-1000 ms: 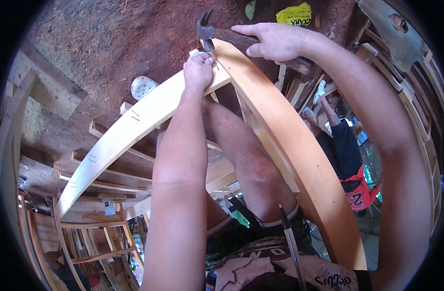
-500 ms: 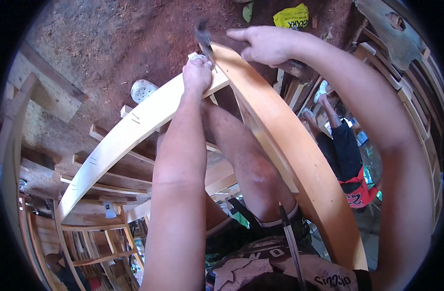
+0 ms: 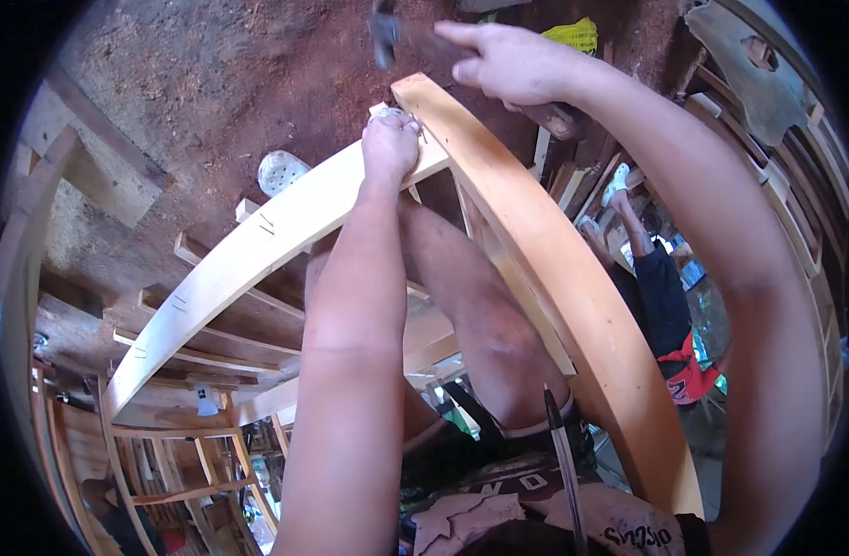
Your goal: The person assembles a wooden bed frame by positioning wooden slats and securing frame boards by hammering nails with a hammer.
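Note:
A claw hammer [image 3: 384, 37], its head slightly blurred, hangs above the tip of the wooden frame. My right hand [image 3: 517, 67] is wrapped round its handle, with the index finger stretched along it. Below, my left hand [image 3: 390, 148] is closed at the end of the pale wooden piece [image 3: 285, 215], close to where it meets the orange-brown curved board [image 3: 554, 250]. Thin nails show beside my left fingers; what the fingers pinch is too small to make out. Short pencil-like lines mark the pale piece.
Another person [image 3: 661, 287] in a red top is at the right. A white clog [image 3: 281, 172] and a yellow bag [image 3: 573, 37] lie on the dirt floor. Wooden strips [image 3: 197, 354] lie at the left, and stacked timber [image 3: 804, 222] stands far right.
The hammer and my right hand have risen away from the joint. My left hand stays closed at the pale piece's end; the view has shifted slightly.

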Demonstrator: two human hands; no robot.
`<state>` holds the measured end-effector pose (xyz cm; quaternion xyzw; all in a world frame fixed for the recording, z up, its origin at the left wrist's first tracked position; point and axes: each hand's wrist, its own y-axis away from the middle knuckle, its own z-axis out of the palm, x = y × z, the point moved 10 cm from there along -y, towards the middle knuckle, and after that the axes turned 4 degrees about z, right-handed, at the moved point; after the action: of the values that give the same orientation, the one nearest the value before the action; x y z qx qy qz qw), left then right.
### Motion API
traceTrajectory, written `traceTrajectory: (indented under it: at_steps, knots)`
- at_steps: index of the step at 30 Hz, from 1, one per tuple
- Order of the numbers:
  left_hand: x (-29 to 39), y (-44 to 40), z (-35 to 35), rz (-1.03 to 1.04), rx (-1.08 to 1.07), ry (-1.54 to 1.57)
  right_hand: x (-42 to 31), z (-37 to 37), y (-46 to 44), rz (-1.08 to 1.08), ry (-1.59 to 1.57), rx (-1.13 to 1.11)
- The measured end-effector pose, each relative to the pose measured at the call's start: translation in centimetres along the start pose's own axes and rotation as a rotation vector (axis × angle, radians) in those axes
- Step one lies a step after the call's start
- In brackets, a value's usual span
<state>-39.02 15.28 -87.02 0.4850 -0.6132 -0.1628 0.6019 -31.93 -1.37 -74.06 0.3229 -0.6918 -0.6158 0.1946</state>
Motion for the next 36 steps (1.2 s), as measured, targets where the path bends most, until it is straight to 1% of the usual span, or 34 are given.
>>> traceTrajectory:
  at_steps: [1,3,4,5,7,9,13,14,15,17,18,19,21,23,24,25,26,27,28,29,30,31,32,33,34,36]
  knots:
    - [-0.2,0.2,0.1,-0.009,-0.005,0.002,-0.3,-0.7,0.4,-0.027,-0.086,0.107]
    - [-0.4,0.1,0.1,-0.06,-0.03,0.009,-0.7,-0.2,0.4,-0.102,0.055,0.217]
    - [0.0,0.1,-0.1,-0.046,-0.028,-0.021,-0.8,-0.4,0.3,-0.108,0.055,0.223]
    - [-0.4,0.2,0.1,-0.131,-0.082,-0.037,-0.4,1.4,-0.2,-0.056,0.201,0.019]
    - [-0.1,0.2,-0.2,-0.085,-0.038,0.032,-0.3,2.3,-0.1,-0.003,0.351,-0.181]
    - [-0.3,0.0,-0.2,-0.068,-0.029,0.023,-0.3,0.2,-0.3,0.048,0.04,-0.036]
    - [-0.6,0.1,0.2,-0.069,-0.059,0.011,-0.5,1.3,0.2,0.028,0.032,-0.003]
    - [-0.3,-0.1,0.1,-0.048,-0.061,-0.067,0.0,3.0,0.8,0.072,0.17,-0.2]
    - [-0.2,-0.5,0.0,-0.036,-0.052,-0.065,0.1,2.0,0.7,0.073,0.175,-0.185]
    - [-0.7,-0.2,0.4,-0.025,-0.031,0.038,0.2,1.2,0.3,0.089,0.063,-0.194]
    - [-0.8,-0.1,0.4,-0.067,-0.047,0.009,-0.1,0.3,0.2,0.061,-0.03,-0.144]
    - [-0.8,0.1,0.2,-0.075,-0.052,0.011,-0.2,-0.8,0.2,0.025,-0.141,0.01]
    - [-0.8,0.0,0.2,-0.076,-0.066,0.056,-0.4,-2.0,0.4,-0.05,-0.168,0.271]
    - [-0.7,0.0,0.0,-0.062,-0.062,0.031,0.6,0.8,0.1,0.033,-0.049,0.072]
    - [-0.9,0.0,0.2,-0.081,-0.079,0.008,0.4,3.1,0.7,0.057,0.09,-0.202]
    - [-1.0,-0.2,0.4,-0.099,-0.095,-0.013,0.3,3.7,0.7,0.083,0.137,-0.258]
    - [-1.0,0.0,0.4,-0.093,-0.073,0.075,0.1,2.5,0.7,0.099,0.121,-0.22]
    - [-1.1,0.2,0.3,-0.097,-0.077,0.075,-0.4,1.5,1.0,0.113,0.099,-0.188]
    - [-1.3,0.0,0.2,-0.125,-0.079,0.101,-0.4,0.5,0.6,0.072,0.016,-0.081]
    - [-1.5,0.1,0.0,-0.155,-0.081,0.128,0.1,1.1,0.3,0.072,0.018,-0.083]
    - [-1.3,0.6,-1.5,-0.132,0.01,0.132,-0.4,-0.5,0.1,-0.033,0.018,0.175]
    - [-2.1,1.0,-1.7,-0.133,0.014,0.131,-1.2,-2.3,0.9,-0.142,0.017,0.434]
    - [-3.1,1.5,-3.2,-0.14,0.102,0.088,-0.9,-1.3,0.5,-0.116,0.016,0.354]
    - [-4.1,1.9,-4.9,-0.141,0.195,0.043,-0.9,0.5,0.2,-0.056,0.096,0.176]
    - [-4.7,2.3,-6.1,-0.13,0.212,0.036,-0.7,2.4,0.3,-0.008,0.183,-0.004]
    - [-7.4,5.2,-8.9,-0.229,0.318,0.223,-1.3,3.0,0.1,0.03,0.375,-0.169]
